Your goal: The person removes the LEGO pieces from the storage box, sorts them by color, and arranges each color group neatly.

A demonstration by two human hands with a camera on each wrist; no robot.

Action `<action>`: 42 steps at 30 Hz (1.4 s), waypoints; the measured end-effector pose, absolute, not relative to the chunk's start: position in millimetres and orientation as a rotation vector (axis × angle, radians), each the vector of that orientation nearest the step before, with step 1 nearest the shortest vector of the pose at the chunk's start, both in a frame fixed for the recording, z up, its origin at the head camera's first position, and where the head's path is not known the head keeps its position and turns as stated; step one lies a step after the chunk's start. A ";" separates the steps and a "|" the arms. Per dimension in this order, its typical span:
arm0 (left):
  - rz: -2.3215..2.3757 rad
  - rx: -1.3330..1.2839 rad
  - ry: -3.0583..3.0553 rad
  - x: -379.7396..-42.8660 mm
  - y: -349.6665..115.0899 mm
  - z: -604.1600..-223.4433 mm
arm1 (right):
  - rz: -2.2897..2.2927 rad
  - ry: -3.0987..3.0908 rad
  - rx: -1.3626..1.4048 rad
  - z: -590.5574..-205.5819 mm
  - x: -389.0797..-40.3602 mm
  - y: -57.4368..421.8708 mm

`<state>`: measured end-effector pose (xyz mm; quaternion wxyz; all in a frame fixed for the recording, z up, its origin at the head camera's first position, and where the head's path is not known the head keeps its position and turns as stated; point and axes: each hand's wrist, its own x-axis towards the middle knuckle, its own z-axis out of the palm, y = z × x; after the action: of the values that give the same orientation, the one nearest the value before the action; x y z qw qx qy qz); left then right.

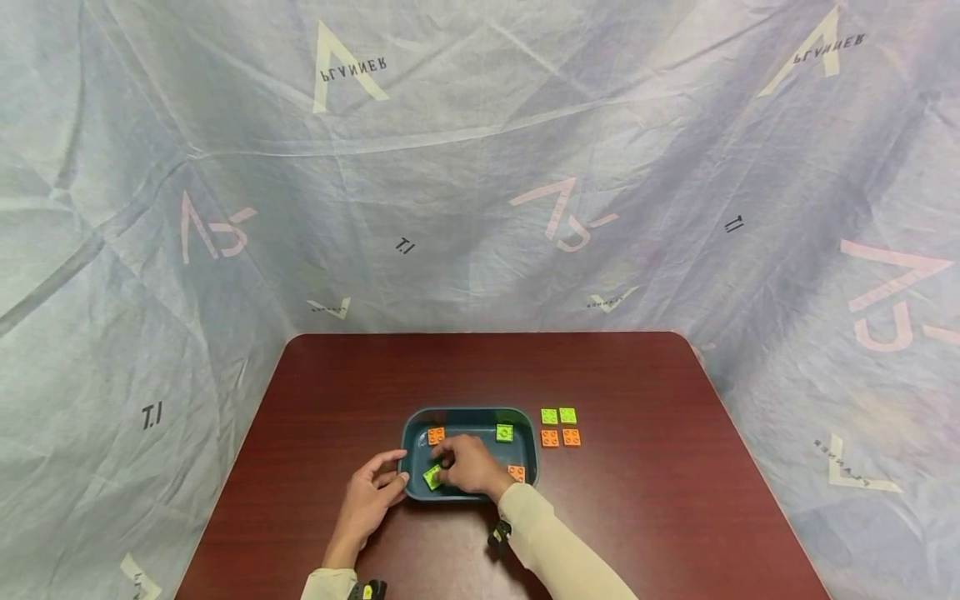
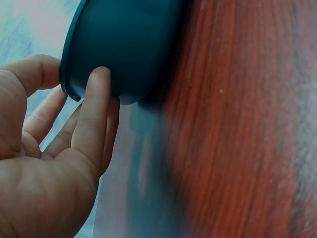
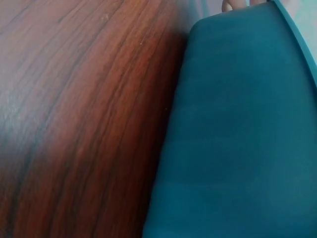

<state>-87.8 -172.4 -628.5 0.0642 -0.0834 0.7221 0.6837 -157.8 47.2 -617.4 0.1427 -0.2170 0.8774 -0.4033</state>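
A dark teal tray (image 1: 468,411) stands on the table. At its left end, my left hand (image 1: 369,498) holds the tray between thumb and fingers; the left wrist view shows fingertips (image 2: 101,79) on the outer wall. My right hand (image 1: 471,467) reaches inside, its thumb at the edge of a turned green toy brick (image 1: 431,477) and its index finger curved above, apart from it. An orange toy brick (image 1: 436,436) lies at the back left, another green one (image 1: 505,433) at the back right. Near the right wrist is an orange one (image 1: 516,473), partly hidden.
Right of the tray, two green bricks (image 1: 558,416) lie behind two orange bricks (image 1: 560,437). The dark red wooden table (image 1: 337,375) has fabric sheets (image 1: 465,283) hanging at its back and sides. In the right wrist view, the tray's outer wall (image 3: 237,129) fills the right half.
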 end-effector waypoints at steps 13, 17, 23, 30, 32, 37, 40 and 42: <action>2.069 -0.243 2.164 -89.2 -173.2 -628.9 | -1.086 2.495 -0.716 -617.9 -158.7 43.8; 2.053 -0.242 2.188 -88.6 -172.8 -628.9 | -1.086 2.479 -0.735 -617.8 -158.5 43.9; 2.034 -0.258 2.209 -87.3 -171.8 -630.5 | -1.084 2.446 -0.760 -618.3 -156.1 44.0; 2.046 -0.280 2.189 -87.2 -170.9 -631.3 | -1.088 2.437 -0.762 -619.1 -155.7 42.8; 2.051 -0.284 2.185 -87.5 -170.8 -631.6 | -1.087 2.433 -0.768 -619.1 -156.0 43.1; 2.055 -0.290 2.179 -88.5 -170.8 -632.6 | -1.117 2.394 -0.773 -619.0 -157.8 44.6; 2.058 -0.289 2.178 -89.0 -170.8 -632.1 | -1.140 2.376 -0.772 -619.6 -159.1 45.6; 2.063 -0.284 2.177 -88.8 -170.4 -631.4 | -1.148 2.369 -0.766 -620.0 -159.8 46.3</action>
<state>-88.8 -170.4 -631.4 0.0642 -0.0940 0.7212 0.6833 -159.8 46.3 -620.0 0.1987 -0.2738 0.8469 -0.4102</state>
